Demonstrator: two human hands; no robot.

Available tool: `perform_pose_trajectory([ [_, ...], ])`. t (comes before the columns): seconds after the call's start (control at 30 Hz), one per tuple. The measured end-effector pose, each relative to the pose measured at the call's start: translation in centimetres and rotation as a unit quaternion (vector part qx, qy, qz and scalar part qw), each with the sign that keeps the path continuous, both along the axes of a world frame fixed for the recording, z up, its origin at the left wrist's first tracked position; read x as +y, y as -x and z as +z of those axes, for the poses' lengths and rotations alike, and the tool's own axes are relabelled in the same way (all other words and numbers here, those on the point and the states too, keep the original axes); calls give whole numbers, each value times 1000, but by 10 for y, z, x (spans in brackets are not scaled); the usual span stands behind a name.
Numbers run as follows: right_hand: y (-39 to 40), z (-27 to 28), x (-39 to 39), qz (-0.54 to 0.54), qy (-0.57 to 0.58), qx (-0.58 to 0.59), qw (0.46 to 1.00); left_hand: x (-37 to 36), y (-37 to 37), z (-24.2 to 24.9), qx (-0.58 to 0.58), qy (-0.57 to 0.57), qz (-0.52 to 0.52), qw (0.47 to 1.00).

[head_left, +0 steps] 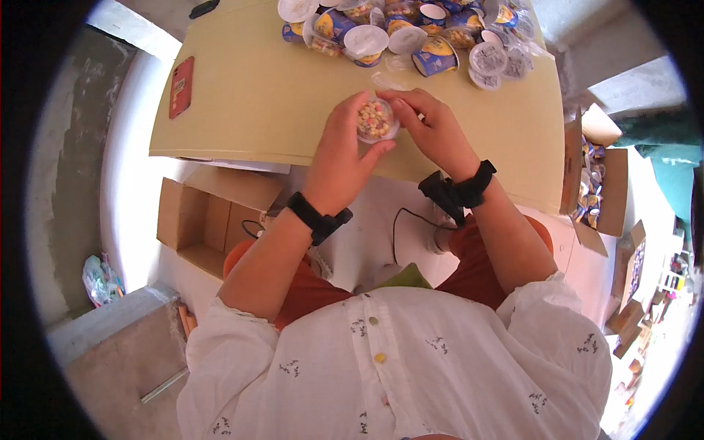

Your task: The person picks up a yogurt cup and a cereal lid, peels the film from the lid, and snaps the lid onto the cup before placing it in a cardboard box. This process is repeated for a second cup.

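Between my hands, over the near part of the yellow table [242, 121], is a small clear plastic cup [376, 121] filled with yellow and pink bits. My left hand [342, 147] wraps round its left side, thumb along the near edge. The fingers of my right hand [429, 125] are bent and pinch at the cup's upper right rim. Whether they hold a lid or film there, I cannot make out. Beyond my hands lies a heap of blue printed cups [435, 56] and clear cups with white lids [366, 40].
A red phone [181, 88] lies at the table's left. An open cardboard box [213, 220] stands below the table's left front edge. To the right, another carton [614, 187] holds more cups. A black cable [396, 231] hangs near my knees.
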State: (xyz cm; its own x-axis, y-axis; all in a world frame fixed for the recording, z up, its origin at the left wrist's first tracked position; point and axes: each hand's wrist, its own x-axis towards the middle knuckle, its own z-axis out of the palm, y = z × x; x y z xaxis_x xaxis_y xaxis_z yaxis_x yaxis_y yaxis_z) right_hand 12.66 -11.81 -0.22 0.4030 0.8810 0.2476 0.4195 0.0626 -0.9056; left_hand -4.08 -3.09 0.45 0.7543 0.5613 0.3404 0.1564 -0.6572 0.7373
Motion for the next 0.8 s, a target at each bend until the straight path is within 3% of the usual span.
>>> perform_pose_trajectory([
  [0.23,4,-5,-1,8,-19,6,1000,-1,1,-7,-2,46,-15,999],
  [0.8,7,-14,-2,43,-9,24,999,2,-4,-24,-16,-3,-22,1000],
])
